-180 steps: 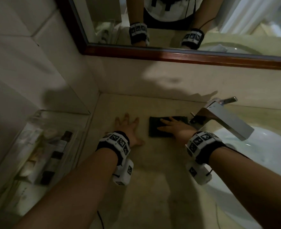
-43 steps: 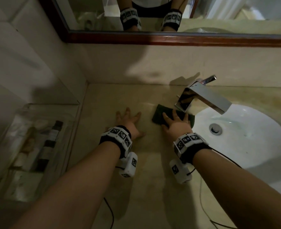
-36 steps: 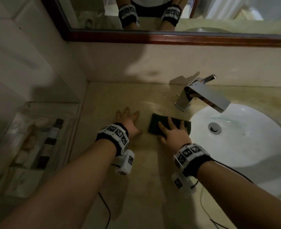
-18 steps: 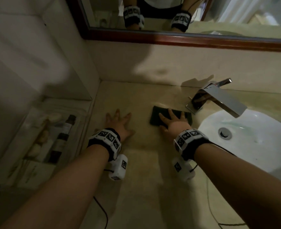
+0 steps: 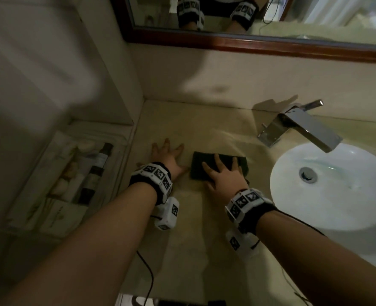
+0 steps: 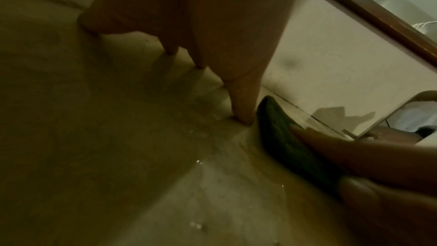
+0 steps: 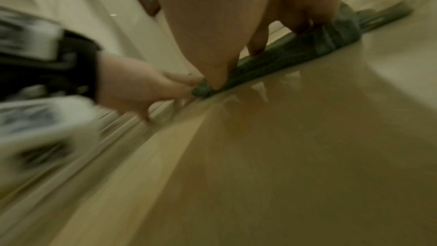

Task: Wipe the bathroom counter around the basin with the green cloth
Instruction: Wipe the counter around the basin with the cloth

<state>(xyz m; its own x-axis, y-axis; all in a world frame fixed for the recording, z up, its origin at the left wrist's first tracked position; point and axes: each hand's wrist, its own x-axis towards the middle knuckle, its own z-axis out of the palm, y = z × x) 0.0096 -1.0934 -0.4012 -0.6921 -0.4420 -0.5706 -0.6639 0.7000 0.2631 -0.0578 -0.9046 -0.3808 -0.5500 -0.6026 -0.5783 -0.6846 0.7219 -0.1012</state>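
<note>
The dark green cloth (image 5: 197, 167) lies flat on the beige counter (image 5: 193, 250), left of the white basin (image 5: 337, 195). My right hand (image 5: 223, 172) presses down on it with straight, spread fingers. My left hand (image 5: 167, 156) rests flat on the counter just left of the cloth, fingers spread. In the left wrist view its thumb (image 6: 243, 100) almost touches the cloth's edge (image 6: 279, 137). The right wrist view shows the right hand's fingers (image 7: 212, 44) on the bunched cloth (image 7: 307, 44), with the left hand (image 7: 137, 87) beside it.
A chrome faucet (image 5: 302, 127) juts over the basin's back rim. A clear tray of toiletry bottles (image 5: 72, 177) sits on a lower ledge at the left. A wood-framed mirror (image 5: 249, 44) hangs above the backsplash. Thin cables trail from both wrists.
My right hand has slid the cloth left from under the faucet and the basin's rim to a spot next to my left hand. The left hand has stayed flat in place.
</note>
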